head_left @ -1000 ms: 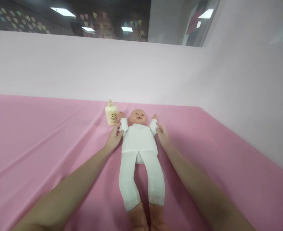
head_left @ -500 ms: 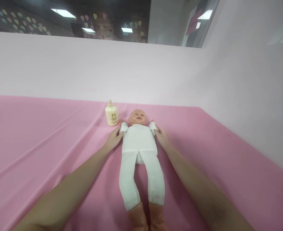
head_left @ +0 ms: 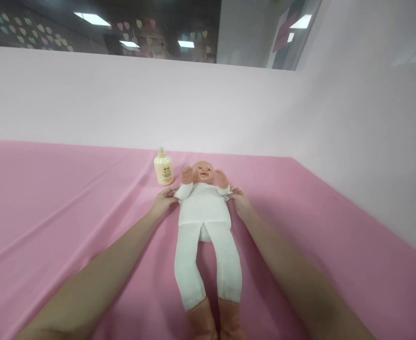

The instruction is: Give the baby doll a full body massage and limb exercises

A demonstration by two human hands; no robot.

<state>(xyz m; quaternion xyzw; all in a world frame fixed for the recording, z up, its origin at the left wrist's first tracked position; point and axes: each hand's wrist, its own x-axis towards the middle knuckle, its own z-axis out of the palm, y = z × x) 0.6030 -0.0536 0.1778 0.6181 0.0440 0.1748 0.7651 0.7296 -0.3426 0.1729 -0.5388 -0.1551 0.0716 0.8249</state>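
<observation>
A cream bottle [head_left: 164,167] stands upright just above centre frame, cap on, so what is inside cannot be told. It sits on the pink sheet [head_left: 69,203], just left of the doll's head.

The baby doll [head_left: 204,222] lies on its back in the middle of the frame, head toward the far wall, legs running down to the bottom edge, dressed in white with brown boots.

The left hand [head_left: 163,200] is at the doll's shoulder on the left of the frame, its grip closed around the white sleeve there. The right hand [head_left: 241,202] mirrors it on the other side, fingers pinching the opposite sleeve.

And here is the change: half a second ago the doll's arms lay out flat to the sides, and now both little arms are raised, the bare hands up on either side of the face. Both of the person's hands have slid in tighter under the shoulders. The bottle has not budged.
</observation>
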